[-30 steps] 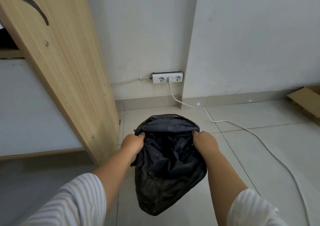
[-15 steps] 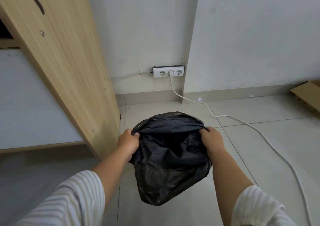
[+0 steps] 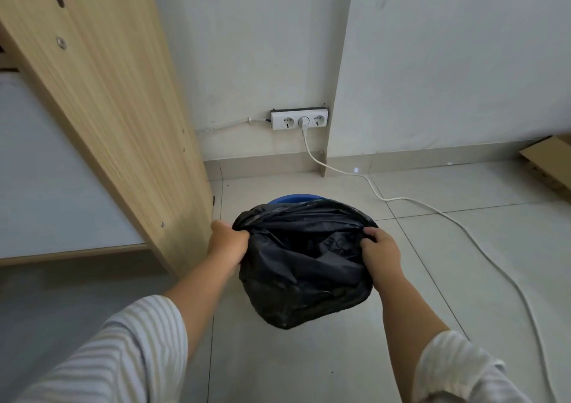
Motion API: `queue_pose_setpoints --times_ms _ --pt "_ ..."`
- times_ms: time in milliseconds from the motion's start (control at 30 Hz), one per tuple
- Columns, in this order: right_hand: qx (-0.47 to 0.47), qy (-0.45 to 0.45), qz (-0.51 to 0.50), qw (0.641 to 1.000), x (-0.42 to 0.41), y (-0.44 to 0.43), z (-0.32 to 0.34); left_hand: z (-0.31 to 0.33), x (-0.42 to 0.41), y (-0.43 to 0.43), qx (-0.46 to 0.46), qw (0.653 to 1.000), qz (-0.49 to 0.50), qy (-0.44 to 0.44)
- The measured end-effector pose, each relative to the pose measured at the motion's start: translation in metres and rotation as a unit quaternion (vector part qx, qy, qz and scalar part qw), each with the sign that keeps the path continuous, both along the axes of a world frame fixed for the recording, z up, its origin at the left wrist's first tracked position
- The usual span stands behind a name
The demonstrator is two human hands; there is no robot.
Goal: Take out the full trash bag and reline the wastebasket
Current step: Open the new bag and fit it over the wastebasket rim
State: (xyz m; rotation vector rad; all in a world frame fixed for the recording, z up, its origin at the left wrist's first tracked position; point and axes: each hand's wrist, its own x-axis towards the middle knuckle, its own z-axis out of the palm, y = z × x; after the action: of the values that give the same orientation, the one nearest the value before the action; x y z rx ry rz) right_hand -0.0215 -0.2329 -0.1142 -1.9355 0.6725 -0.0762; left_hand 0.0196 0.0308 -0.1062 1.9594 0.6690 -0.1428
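Note:
A black trash bag (image 3: 304,266) hangs in front of me over the tiled floor, its mouth stretched wide between both hands. My left hand (image 3: 227,240) grips the left side of the bag's rim and my right hand (image 3: 380,249) grips the right side. Just behind the bag's far rim a thin arc of the blue wastebasket (image 3: 295,199) shows; the bag hides everything else of it.
A tall wooden cabinet panel (image 3: 123,118) stands close on the left. A white power strip (image 3: 299,120) sits on the wall, and its white cable (image 3: 463,226) trails across the floor on the right. Cardboard (image 3: 550,164) lies at the far right.
Both hands have spread farther apart and stretched the bag's mouth wider. The bag has dropped lower, and the blue wastebasket rim now shows behind it.

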Motion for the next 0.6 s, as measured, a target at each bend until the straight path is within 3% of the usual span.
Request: queue_pose_setpoints --times_ms 167,333,467,600 --pt "0.018 0.024 0.073 0.997 0.003 0.003 0.004 -0.005 0.0 -0.006 0.068 0.988 -0.141 -0.007" --pt "-0.038 0.057 0.15 0.986 0.013 0.001 0.01 0.005 0.01 -0.002 0.172 0.941 -0.286 0.051" --pt "-0.038 0.067 0.175 0.982 0.022 0.001 0.01 0.005 0.016 -0.004 0.225 0.933 -0.274 0.06" --pt "-0.104 0.029 0.126 0.986 0.032 0.005 0.001 0.004 0.021 -0.013 0.269 0.938 -0.207 -0.07"
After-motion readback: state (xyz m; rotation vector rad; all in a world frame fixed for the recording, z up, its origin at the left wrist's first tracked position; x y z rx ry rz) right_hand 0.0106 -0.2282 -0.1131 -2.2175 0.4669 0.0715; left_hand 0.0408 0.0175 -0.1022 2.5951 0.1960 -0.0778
